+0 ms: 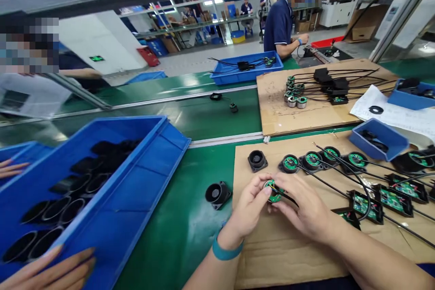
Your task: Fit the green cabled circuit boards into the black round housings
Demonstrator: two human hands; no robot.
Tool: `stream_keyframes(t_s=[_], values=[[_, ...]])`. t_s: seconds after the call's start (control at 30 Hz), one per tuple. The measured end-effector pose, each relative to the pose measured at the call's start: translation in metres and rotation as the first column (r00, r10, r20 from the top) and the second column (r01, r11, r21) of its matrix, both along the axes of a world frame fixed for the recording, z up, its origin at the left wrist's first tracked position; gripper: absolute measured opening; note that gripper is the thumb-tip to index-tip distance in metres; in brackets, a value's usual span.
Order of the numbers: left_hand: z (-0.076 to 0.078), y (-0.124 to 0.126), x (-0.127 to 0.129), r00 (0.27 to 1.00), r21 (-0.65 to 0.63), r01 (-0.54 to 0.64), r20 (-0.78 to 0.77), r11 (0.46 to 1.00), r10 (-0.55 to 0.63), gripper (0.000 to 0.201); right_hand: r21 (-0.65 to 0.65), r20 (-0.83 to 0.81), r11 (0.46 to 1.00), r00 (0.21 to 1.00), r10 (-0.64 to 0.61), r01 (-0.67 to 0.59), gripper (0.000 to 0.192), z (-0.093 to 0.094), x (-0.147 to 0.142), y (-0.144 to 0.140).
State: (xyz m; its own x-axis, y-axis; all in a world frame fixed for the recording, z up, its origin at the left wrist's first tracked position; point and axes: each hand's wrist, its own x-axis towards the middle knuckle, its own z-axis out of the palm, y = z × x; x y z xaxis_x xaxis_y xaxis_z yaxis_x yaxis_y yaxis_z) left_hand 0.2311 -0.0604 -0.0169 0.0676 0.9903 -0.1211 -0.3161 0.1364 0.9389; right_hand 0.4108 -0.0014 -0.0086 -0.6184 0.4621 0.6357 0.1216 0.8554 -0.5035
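My left hand and my right hand are closed around a round green circuit board with thin coloured wires and a black cable. The fingers hide its rim and underside. Just beyond, several black round housings with green boards inside stand in a row on the cardboard. An unfilled black housing sits at the row's left end. Another black housing lies on the green table, left of my left hand. Beyond my right hand, cables lead to open black cases with green boards.
A large blue bin of black housings stands at left, a co-worker's hand at its near edge. A small blue bin sits right. Wired parts lie on the far cardboard. Another person works beyond the table.
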Motion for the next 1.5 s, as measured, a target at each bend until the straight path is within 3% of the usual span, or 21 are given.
stream_keyframes(t_s=[0.07, 0.17, 0.23, 0.3, 0.33, 0.4, 0.47, 0.53, 0.63, 0.73, 0.8, 0.9, 0.97, 1.17, 1.27, 1.33, 1.5], values=[[0.002, -0.003, 0.001, 0.998, 0.016, 0.011, -0.055, 1.0, -0.01, 0.047, -0.031, 0.018, 0.999, 1.0, 0.025, -0.024, 0.062, 0.002, 0.001, -0.001], [0.001, -0.004, -0.003, 0.99, 0.065, 0.043, -0.138, 0.997, -0.034, 0.065, -0.116, 0.021, 0.993, 1.0, 0.023, -0.02, 0.051, 0.009, 0.005, 0.005], [-0.003, -0.003, -0.01, 0.952, 0.181, -0.083, -0.275, 0.98, 0.131, 0.072, -0.172, -0.018, 0.98, 0.995, -0.101, 0.097, 0.044, 0.013, 0.01, 0.012], [-0.008, -0.001, -0.019, 0.809, 0.303, -0.234, -0.466, 0.924, 0.358, 0.075, -0.242, -0.054, 0.94, 0.964, -0.259, 0.239, 0.042, 0.015, 0.016, 0.02], [-0.01, 0.001, -0.024, 0.715, 0.324, -0.266, -0.565, 0.908, 0.412, 0.08, -0.279, -0.064, 0.914, 0.944, -0.325, 0.296, 0.042, 0.015, 0.019, 0.023], [-0.017, 0.006, -0.03, 0.579, 0.26, -0.228, -0.739, 0.938, 0.345, 0.096, -0.33, -0.061, 0.868, 0.909, -0.411, 0.371, 0.043, 0.013, 0.023, 0.027], [-0.022, 0.01, -0.031, 0.526, 0.151, -0.132, -0.827, 0.98, 0.198, 0.103, -0.338, -0.034, 0.855, 0.903, -0.428, 0.393, 0.043, 0.01, 0.022, 0.027], [-0.026, 0.012, -0.027, 0.53, 0.111, -0.028, -0.841, 0.993, 0.109, 0.082, -0.31, -0.005, 0.878, 0.923, -0.384, 0.364, 0.043, 0.006, 0.017, 0.024], [-0.028, 0.014, -0.018, 0.57, 0.159, 0.052, -0.815, 0.986, 0.102, 0.045, -0.236, 0.016, 0.934, 0.962, -0.274, 0.27, 0.043, 0.001, 0.008, 0.018], [-0.029, 0.014, -0.013, 0.587, 0.233, 0.043, -0.793, 0.972, 0.164, 0.043, -0.196, 0.008, 0.955, 0.974, -0.225, 0.222, 0.043, -0.002, 0.005, 0.014], [-0.03, 0.014, -0.013, 0.568, 0.294, 0.016, -0.789, 0.956, 0.233, 0.046, -0.228, -0.008, 0.929, 0.953, -0.303, 0.293, 0.041, -0.002, 0.007, 0.014], [-0.031, 0.015, -0.013, 0.532, 0.38, -0.015, -0.78, 0.925, 0.329, 0.048, -0.328, -0.037, 0.82, 0.861, -0.508, 0.47, 0.04, -0.002, 0.012, 0.016], [-0.031, 0.016, -0.013, 0.521, 0.423, -0.03, -0.767, 0.906, 0.375, 0.047, -0.383, -0.047, 0.762, 0.813, -0.581, 0.522, 0.042, -0.001, 0.015, 0.017], [-0.028, 0.02, -0.014, 0.481, 0.553, -0.039, -0.72, 0.832, 0.501, 0.043, -0.484, -0.093, 0.747, 0.823, -0.561, 0.455, 0.044, 0.001, 0.017, 0.019], [-0.027, 0.021, -0.015, 0.467, 0.571, -0.018, -0.721, 0.82, 0.512, 0.045, -0.519, -0.119, 0.743, 0.825, -0.552, 0.422, 0.048, 0.002, 0.019, 0.019], [-0.027, 0.021, -0.014, 0.466, 0.573, -0.012, -0.722, 0.819, 0.512, 0.045, -0.505, -0.096, 0.765, 0.854, -0.511, 0.4, 0.048, 0.002, 0.018, 0.017], [-0.029, 0.018, -0.013, 0.466, 0.582, 0.021, -0.725, 0.813, 0.507, 0.05, -0.312, -0.061, 0.915, 0.955, -0.289, 0.257, 0.044, 0.002, 0.007, 0.003]])
